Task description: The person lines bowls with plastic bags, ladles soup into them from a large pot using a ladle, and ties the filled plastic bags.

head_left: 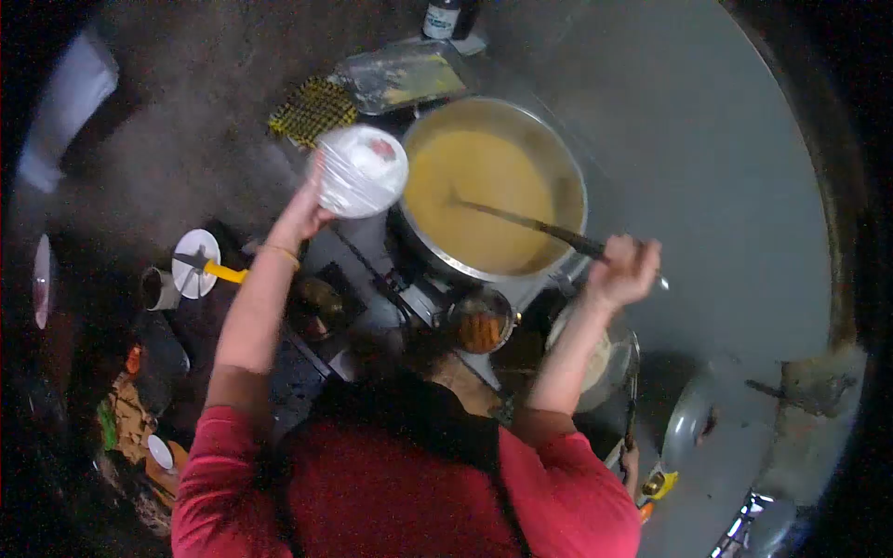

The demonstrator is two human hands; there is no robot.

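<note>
A white bowl (346,200) with clear plastic over it is in my left hand (312,206), tilted at the left rim of a large metal pot (569,158). White contents with a reddish patch show in the bowl. Yellowish liquid (493,172) fills much of the pot. My right hand (628,268) is closed around the handle of a long dark utensil (530,223), right of the pot. The utensil slants down into the liquid, which hides its head, so I cannot tell its exact kind.
Behind the pot lie a plastic-covered tray (409,74) and a yellow-black woven item (312,110). A dark bottle (442,19) stands farther back. Nearer are a small bowl of orange-brown food (480,327) and, left, a white plate (197,242) under a yellow-handled tool (223,272).
</note>
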